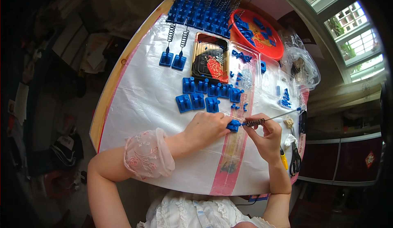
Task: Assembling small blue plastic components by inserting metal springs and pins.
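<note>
My left hand (207,127) is closed on a blue plastic base (233,125) just above the white table cover. With thumb and fingers, my right hand (266,137) grips a dark coil spring (254,123) on a thin metal rod (282,115) that ends in a blue tip (298,109). The spring's left end meets the blue base; whether they are joined I cannot tell. Beyond my hands sit several loose blue bases (197,101) in two rows, with small blue pieces (235,106) beside them. Two bases with springs standing on them (179,61) are farther left.
Many spring-topped blue bases (200,17) crowd the far edge. Nearer are a black-and-gold tray (194,64), a red basin (276,52) with blue parts, and clear trays (257,70) with small parts. Black scissors (294,162) and a yellow-handled tool (283,159) lie at the right edge.
</note>
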The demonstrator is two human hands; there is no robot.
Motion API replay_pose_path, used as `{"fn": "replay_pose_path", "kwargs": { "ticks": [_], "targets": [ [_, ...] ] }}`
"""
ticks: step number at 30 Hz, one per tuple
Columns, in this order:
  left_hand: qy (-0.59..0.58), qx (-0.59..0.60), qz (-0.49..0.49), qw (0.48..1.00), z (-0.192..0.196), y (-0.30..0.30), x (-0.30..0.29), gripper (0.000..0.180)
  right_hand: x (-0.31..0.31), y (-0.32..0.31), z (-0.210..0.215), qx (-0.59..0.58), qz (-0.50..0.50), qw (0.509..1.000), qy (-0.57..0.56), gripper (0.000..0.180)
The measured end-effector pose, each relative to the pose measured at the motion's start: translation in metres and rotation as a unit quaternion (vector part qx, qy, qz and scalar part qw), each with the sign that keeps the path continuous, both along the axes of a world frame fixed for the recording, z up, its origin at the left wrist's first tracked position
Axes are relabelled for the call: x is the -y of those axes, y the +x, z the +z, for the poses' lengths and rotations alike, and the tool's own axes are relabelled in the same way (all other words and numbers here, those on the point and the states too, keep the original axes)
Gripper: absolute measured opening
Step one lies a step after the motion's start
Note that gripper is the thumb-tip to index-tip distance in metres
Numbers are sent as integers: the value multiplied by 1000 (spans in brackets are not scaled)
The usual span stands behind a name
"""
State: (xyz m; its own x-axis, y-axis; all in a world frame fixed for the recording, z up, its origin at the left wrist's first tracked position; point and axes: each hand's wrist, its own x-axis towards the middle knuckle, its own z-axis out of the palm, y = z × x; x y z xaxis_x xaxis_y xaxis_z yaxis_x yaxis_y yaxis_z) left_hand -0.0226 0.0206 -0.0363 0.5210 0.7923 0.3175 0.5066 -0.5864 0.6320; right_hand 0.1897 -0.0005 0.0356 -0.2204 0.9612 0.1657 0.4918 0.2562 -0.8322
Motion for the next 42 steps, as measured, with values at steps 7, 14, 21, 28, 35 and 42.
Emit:
{"fn": "replay_pose_path", "kwargs": {
  "ticks": [7,14,21,28,35,42],
  "targets": [
    [38,-43,6,998,-6,0,1,30,0,-3,3,-2,-6,999,-40,25],
    [56,-46,5,997,-8,1,1,30,-4,-2,5,-21,8,997,-68,28],
    [51,-24,4,998,-7,2,0,28,-5,-1,4,-28,9,998,-63,23],
    [39,-31,5,999,-8,1,-1,28,-6,-1,2,-33,14,998,-52,21],
    [32,-25,1,999,-8,0,-2,28,-4,-3,0,-44,-3,998,-41,19],
    [30,-26,-1,999,-9,1,-2,27,-4,-2,-1,-16,-1,999,-38,17]
  ]
}}
